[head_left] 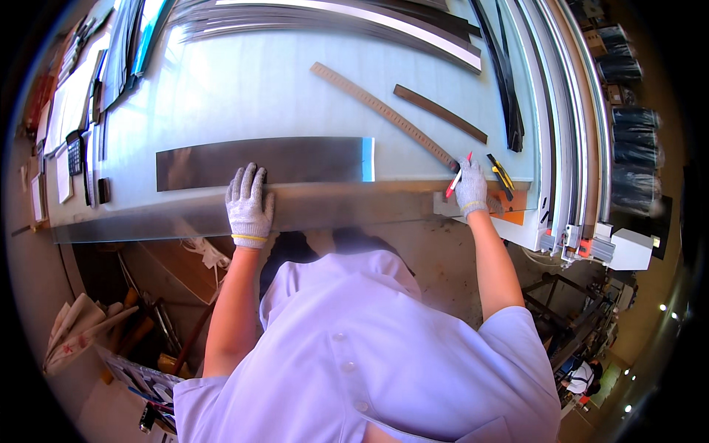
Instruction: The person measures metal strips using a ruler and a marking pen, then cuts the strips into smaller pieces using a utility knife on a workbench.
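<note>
1. Right hand point(473, 190), gloved, fingers closed round a red pen point(458, 179) at the right end of the long strip point(244, 214)
2. Left hand point(248, 205) lies flat, fingers spread, pinning the strip at the bench point(221, 96) front edge
3. Likely marking the strip; next calls for a steady hold
4. Strip runs left to right; the pen tip points down-left; a ruler point(384, 112) lies diagonally behind

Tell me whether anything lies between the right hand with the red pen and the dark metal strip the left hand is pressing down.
Nothing visible does. The left hand presses flat on the dark metal strip; the right hand, holding a red pen, is off the strip's right end. Only bare table lies between. The long ruler lies farther back.
</note>
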Action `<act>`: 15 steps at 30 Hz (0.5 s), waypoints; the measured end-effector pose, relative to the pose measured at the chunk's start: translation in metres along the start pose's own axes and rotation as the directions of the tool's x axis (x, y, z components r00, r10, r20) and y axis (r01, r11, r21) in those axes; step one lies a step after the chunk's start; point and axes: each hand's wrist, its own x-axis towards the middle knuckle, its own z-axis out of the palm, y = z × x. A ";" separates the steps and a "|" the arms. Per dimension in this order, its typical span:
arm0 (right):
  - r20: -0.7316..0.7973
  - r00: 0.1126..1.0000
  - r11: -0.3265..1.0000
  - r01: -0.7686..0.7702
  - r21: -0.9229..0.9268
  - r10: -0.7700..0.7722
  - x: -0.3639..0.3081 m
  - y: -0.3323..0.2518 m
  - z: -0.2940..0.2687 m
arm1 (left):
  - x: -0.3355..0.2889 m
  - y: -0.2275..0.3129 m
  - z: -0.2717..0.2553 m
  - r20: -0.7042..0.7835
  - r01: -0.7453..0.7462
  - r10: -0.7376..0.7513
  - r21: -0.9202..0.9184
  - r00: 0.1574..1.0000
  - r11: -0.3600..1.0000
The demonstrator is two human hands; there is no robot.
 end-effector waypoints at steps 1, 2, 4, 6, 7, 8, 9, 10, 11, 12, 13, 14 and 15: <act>-0.001 1.000 1.000 -0.005 -0.011 0.005 0.003 -0.002 0.000 | 0.000 0.001 -0.001 -0.005 -0.002 0.002 -0.008 1.000 1.000; -0.001 1.000 1.000 -0.010 -0.021 0.010 0.005 -0.003 0.000 | 0.000 0.001 -0.001 -0.001 -0.001 0.001 -0.010 1.000 1.000; 0.001 1.000 0.999 -0.027 -0.028 0.027 0.011 -0.006 0.001 | 0.000 -0.001 -0.002 0.005 0.004 -0.004 -0.012 1.000 1.000; -0.005 0.999 0.999 -0.037 -0.033 0.037 0.014 -0.009 0.002 | -0.001 -0.003 -0.001 -0.005 0.003 -0.003 -0.023 1.000 1.000; -0.012 0.999 0.999 -0.039 -0.035 0.039 0.016 -0.009 0.002 | -0.001 -0.003 -0.002 -0.006 0.006 -0.007 -0.024 1.000 1.000; -0.019 0.999 0.998 -0.041 -0.038 0.040 0.018 -0.010 0.003 | -0.001 -0.002 -0.002 -0.007 0.011 -0.011 -0.025 1.000 1.000; -0.018 0.998 0.997 -0.057 -0.050 0.056 0.020 -0.010 0.006 | 0.000 -0.002 -0.003 -0.007 0.012 -0.012 -0.023 1.000 1.000; -0.018 0.997 0.995 -0.073 -0.063 0.071 0.023 -0.010 0.008 | 0.000 0.000 -0.005 -0.004 0.019 -0.019 -0.030 1.000 0.999; -0.019 0.996 0.993 -0.088 -0.075 0.087 0.025 -0.010 0.011 | 0.001 0.001 -0.005 -0.003 0.018 -0.019 -0.029 1.000 0.999; -0.016 0.997 0.994 -0.079 -0.077 0.077 0.028 -0.015 0.009 | 0.000 0.000 -0.005 -0.004 0.021 -0.022 -0.024 1.000 0.999; -0.014 0.998 0.994 -0.069 -0.080 0.068 0.031 -0.020 0.006 | 0.000 -0.001 -0.005 -0.007 0.019 -0.019 -0.028 1.000 0.999; -0.011 0.998 0.995 -0.060 -0.082 0.059 0.034 -0.025 0.004 | 0.000 -0.002 -0.006 -0.006 0.019 -0.020 -0.030 1.000 0.999; 0.013 0.999 0.994 -0.033 -0.101 0.034 0.038 -0.026 0.001 | 0.000 -0.002 -0.005 -0.005 0.022 -0.023 -0.037 1.000 0.999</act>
